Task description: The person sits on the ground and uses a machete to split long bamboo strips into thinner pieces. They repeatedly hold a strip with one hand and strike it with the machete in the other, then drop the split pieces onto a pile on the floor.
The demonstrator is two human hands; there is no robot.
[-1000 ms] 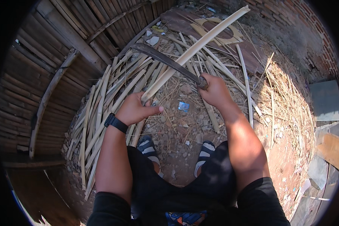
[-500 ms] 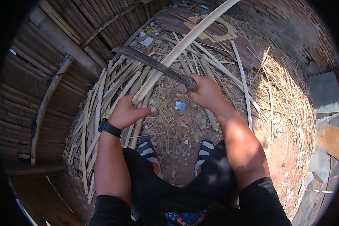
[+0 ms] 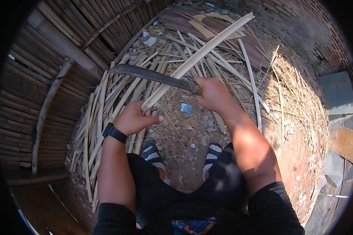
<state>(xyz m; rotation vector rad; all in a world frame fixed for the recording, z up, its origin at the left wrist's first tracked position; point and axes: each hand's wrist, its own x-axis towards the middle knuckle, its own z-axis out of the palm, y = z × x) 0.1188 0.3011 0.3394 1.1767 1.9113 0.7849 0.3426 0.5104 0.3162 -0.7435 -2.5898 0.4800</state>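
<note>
A long, pale split bamboo strip (image 3: 208, 47) slants from my left hand up toward the far right, its hollow side facing up. My left hand (image 3: 135, 118) is closed round its near end, the thumb sticking out to the right. My right hand (image 3: 213, 94) grips the handle of a machete (image 3: 155, 75). The dark, curved blade crosses over the strip a little beyond my left hand, its tip pointing left. Whether the blade touches the strip I cannot tell. The fingers under both grips are mostly hidden.
Cut bamboo strips (image 3: 100, 117) lie heaped on the ground at the left. A slatted bamboo wall (image 3: 23, 98) rises beside them. Straw and shavings (image 3: 292, 94) cover the right side, below a brick wall (image 3: 313, 35). A blue wrapper (image 3: 186, 108) lies between my feet and hands.
The bamboo strip's far end has dropped lower and come into view. The machete has swung flatter, its tip moving down and left, while my right hand stays almost in place.
</note>
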